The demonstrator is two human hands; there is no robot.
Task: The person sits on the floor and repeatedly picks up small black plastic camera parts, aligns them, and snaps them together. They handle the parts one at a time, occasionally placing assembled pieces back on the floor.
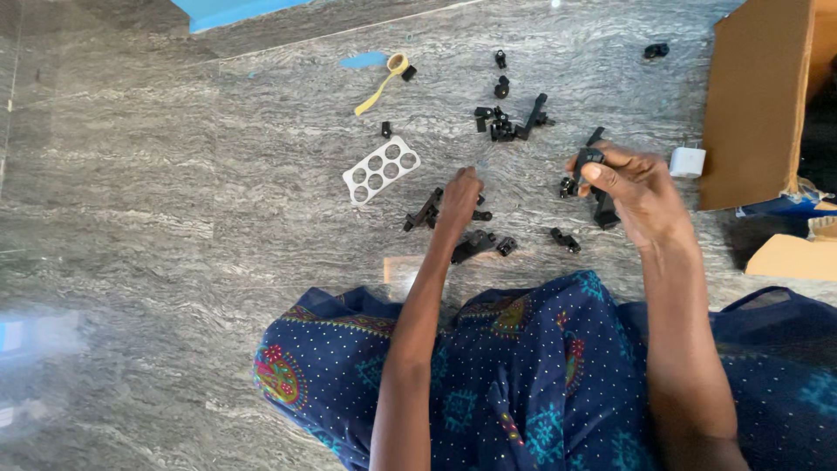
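My right hand [635, 187] holds a black plastic bracket part [589, 160] pinched between thumb and fingers, raised a little above the grey stone floor [174, 218]. My left hand [459, 202] reaches down to the floor with fingers curled over a long black part [425, 212], touching or gripping it; which one I cannot tell. Several other small black parts lie around both hands, such as a black piece [473, 246] just below the left hand and a small clip [565, 239] between the hands.
A white plate with round holes [380, 168] lies left of the hands. A cluster of black parts [511, 124] sits farther out, near a yellow tape roll [397, 64]. A cardboard box [755, 96] and a white cube [687, 162] stand at right. My blue patterned clothing [523, 375] fills the foreground.
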